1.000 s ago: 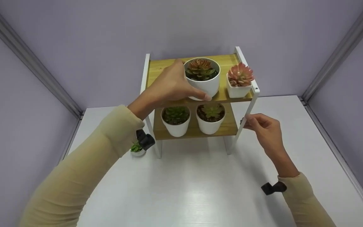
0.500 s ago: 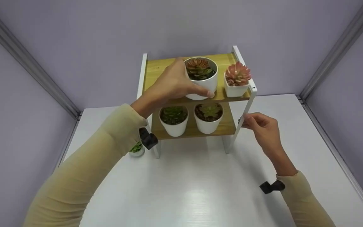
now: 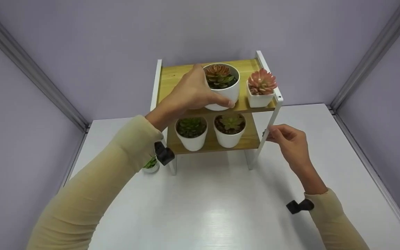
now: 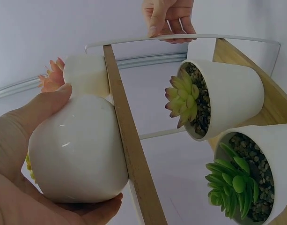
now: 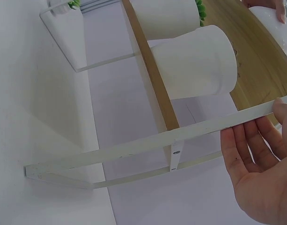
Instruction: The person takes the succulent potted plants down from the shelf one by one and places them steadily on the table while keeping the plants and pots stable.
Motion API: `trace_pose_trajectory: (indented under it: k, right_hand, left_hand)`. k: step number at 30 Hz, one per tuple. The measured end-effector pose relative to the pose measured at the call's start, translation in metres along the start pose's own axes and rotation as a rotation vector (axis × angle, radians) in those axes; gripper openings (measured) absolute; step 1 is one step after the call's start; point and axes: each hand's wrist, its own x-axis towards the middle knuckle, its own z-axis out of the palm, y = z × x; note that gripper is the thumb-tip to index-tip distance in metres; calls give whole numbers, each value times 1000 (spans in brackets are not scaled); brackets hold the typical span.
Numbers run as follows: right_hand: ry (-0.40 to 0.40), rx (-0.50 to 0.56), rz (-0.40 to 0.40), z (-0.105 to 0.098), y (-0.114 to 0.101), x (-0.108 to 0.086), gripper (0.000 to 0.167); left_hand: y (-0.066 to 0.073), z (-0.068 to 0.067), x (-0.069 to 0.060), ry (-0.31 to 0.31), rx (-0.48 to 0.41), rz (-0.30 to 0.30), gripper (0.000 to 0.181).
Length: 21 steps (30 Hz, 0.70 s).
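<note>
On the upper board of a two-tier shelf (image 3: 172,74), my left hand (image 3: 191,92) grips a round white pot (image 3: 226,95) with a reddish-green succulent; its thumb lies on the front, and the left wrist view shows the fingers around the far side of the pot (image 4: 80,150). A square white pot (image 3: 260,100) with a pink succulent stands to its right. My right hand (image 3: 292,142) holds the shelf's right front leg between thumb and fingers, as the right wrist view shows at the white bar (image 5: 204,126).
Two white pots, one with a dark green succulent (image 3: 193,141) and one with a light green one (image 3: 230,139), stand on the lower board. A small potted plant (image 3: 150,166) sits on the white table (image 3: 200,208) left of the shelf. Grey walls enclose the back and sides.
The shelf, pots and hands appear slightly further left in the head view than a second ago. Both hands keep their hold.
</note>
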Motion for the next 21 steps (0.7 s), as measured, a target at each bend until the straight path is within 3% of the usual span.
trace_pose_trajectory:
  k: [9, 21]
  right_hand:
    - [-1, -17, -7, 1, 1, 1, 36]
    - [7, 33, -20, 2, 4, 2, 31]
  left_hand:
    - [-1, 0, 2, 8, 7, -5, 111]
    - [-3, 1, 3, 22, 30, 16, 104]
